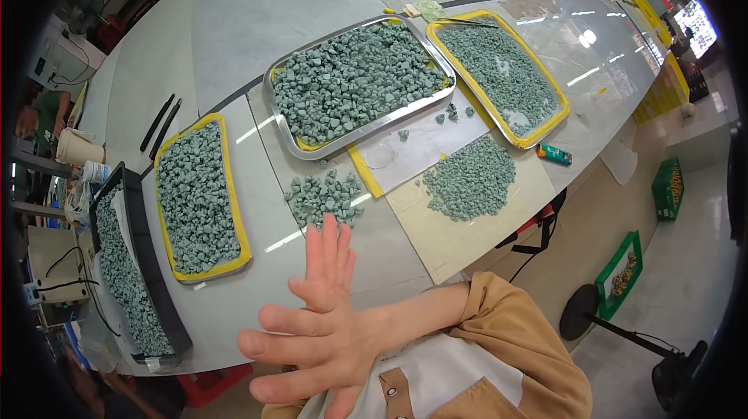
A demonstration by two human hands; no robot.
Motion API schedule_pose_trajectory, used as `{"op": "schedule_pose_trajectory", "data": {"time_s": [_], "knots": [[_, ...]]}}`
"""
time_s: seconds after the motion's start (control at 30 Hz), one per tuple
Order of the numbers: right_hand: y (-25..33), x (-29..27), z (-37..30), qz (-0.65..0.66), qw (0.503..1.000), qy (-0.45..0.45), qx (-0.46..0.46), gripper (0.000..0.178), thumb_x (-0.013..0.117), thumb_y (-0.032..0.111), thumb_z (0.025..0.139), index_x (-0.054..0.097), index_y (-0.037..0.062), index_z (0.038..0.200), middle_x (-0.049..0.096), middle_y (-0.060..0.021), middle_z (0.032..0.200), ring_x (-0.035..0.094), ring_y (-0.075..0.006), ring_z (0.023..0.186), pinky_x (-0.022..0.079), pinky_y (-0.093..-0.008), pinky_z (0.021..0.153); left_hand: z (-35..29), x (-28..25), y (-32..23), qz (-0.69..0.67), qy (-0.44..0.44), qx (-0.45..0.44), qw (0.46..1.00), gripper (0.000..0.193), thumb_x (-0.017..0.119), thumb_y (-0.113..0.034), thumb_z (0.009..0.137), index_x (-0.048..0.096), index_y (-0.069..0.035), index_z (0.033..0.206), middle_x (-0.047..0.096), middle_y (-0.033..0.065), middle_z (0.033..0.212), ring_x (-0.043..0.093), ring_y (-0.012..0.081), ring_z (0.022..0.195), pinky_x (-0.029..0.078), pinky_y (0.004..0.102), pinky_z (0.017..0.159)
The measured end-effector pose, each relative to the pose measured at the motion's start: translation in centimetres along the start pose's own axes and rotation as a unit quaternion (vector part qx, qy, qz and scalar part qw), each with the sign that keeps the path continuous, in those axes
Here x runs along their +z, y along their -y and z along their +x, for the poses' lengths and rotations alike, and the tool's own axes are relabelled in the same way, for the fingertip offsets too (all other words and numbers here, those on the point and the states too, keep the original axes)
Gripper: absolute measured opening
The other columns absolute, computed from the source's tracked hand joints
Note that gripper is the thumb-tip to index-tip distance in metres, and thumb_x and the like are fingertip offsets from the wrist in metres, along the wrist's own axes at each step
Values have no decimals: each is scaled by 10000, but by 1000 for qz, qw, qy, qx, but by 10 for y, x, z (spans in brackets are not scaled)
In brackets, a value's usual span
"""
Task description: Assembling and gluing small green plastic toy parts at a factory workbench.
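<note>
My right hand [323, 345] reaches in from the right from a tan sleeve, fingers stretched and spread, and holds nothing. Just beyond it my left hand [326, 271], its wrist and forearm hidden, is also open, fingers pointing away from me. Its fingertips are nearest to a small loose heap of grey-green rough stones [326, 194] on the table; whether they touch cannot be made out. A large metal tray [312, 154] of bigger stones lies beyond. To the right, a heap of finer stones [471, 177] rests on a cream board [436, 251].
Yellow-edged trays of stones stand at left [247, 251] and far right [562, 111], tweezers [467, 22] across the latter. A black tray [165, 314], two slim black tools [161, 124] and a green-orange cylinder [554, 155] are around. Green baskets [604, 306] stand at the lower right.
</note>
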State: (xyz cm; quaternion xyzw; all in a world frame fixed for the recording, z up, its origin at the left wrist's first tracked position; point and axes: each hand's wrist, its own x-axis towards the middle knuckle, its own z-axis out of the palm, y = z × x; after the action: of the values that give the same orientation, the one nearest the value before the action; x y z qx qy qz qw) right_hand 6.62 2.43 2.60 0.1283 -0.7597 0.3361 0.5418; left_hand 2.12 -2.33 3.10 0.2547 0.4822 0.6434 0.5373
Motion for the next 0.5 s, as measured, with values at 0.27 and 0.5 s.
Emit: {"op": "schedule_pose_trajectory", "data": {"time_s": [0.27,0.5], "knots": [[-31,-44,14,-64,981,-157,89,753,115,543,902,230,-22,1387,93,-218,1469,-16,-301,1380,10,-464,1079,-6,-12,30,164,236,200,937,837,238,-620,879,8,-24,1421,-12,217,1473,41,364,1364,-3,490,1080],[-25,-25,8,437,815,-180,336,765,55,588,888,60,49,1431,63,-128,1494,-12,-245,1382,-27,-450,1082,-28,-19,24,427,233,348,801,835,256,-607,880,82,16,1408,2,250,1462,37,398,1357,-3,528,1065]]}}
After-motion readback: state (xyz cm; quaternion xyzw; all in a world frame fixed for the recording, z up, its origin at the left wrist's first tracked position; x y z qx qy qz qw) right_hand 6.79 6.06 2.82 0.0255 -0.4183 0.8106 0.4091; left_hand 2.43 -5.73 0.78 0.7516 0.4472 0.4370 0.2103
